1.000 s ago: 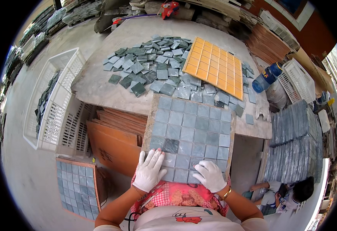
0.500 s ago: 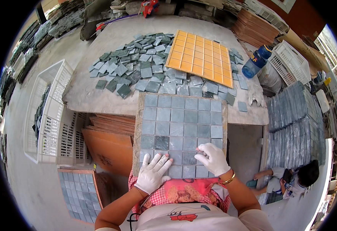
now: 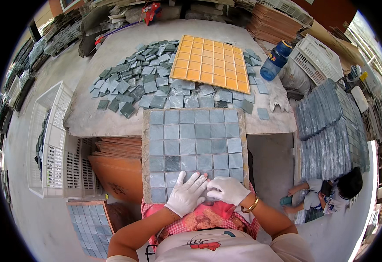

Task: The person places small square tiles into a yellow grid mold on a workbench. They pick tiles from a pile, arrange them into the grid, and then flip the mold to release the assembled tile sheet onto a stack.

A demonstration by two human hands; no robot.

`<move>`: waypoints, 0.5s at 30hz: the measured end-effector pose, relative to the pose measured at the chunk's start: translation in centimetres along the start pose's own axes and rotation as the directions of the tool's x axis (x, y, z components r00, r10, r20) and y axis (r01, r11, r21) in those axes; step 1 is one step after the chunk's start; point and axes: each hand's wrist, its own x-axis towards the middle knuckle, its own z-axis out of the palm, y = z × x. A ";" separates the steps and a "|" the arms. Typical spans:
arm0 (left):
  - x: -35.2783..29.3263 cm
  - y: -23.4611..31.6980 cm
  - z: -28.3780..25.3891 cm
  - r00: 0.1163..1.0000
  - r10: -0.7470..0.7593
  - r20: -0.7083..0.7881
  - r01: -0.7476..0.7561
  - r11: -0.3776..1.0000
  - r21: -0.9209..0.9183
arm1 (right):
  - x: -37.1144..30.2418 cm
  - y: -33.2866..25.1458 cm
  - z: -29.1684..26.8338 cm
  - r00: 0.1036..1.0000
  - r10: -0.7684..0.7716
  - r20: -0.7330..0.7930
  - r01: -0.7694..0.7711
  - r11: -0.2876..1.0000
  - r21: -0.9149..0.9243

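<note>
Resting palm down on the near part of the tile sheet (image 3: 187, 147), the left hand (image 3: 184, 195) lies flat with its fingers a little spread; the right hand (image 3: 227, 190) sits just beside it with curled fingers, and whether it pinches anything cannot be told. Two white gloves cover these hands, and both forearms angle inward from below, with one gold-coloured bangle (image 3: 253, 203) on the right wrist.

The sheet lies under the hands and reaches away from them: six columns of grey-green tiles by six rows, the nearest rows partly covered. It lies on one board (image 3: 146, 148), whose far edge meets the near edge of the tabletop (image 3: 99, 121).

Left of the board, one framed tile panel (image 3: 89, 228) is low by the floor, below white crates (image 3: 50, 175). To the right, one other person (image 3: 324, 196) sits near stacked tile panels (image 3: 324, 150).

Near the tabletop's right near corner lie one separate tile (image 3: 263, 113) and white gloves (image 3: 279, 104). Beyond, loose tiles (image 3: 149, 87), too many to count, fill the middle; one yellow grid (image 3: 210, 63) overlaps them. One blue bottle (image 3: 275, 61) stands by the right edge.
</note>
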 end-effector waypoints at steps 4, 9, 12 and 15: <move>-0.1 -0.4 0.0 1.000 0.002 -0.016 -0.002 1.000 0.022 | -0.4 2.1 -2.8 0.955 0.110 -0.274 -0.148 0.982 -0.121; 0.0 -0.5 -0.3 0.999 0.011 0.030 -0.012 0.999 0.039 | 0.5 4.1 -1.9 0.903 -0.030 -0.428 -0.125 0.936 -0.330; 0.2 -0.4 -0.4 1.000 0.007 0.022 -0.008 0.999 0.052 | 3.1 4.0 -1.1 0.967 -0.007 -0.253 -0.115 0.879 -0.463; -0.5 -0.1 -1.0 1.000 0.010 0.010 -0.010 0.999 0.050 | 3.8 4.6 -3.9 0.978 0.020 -0.206 -0.083 0.950 -0.302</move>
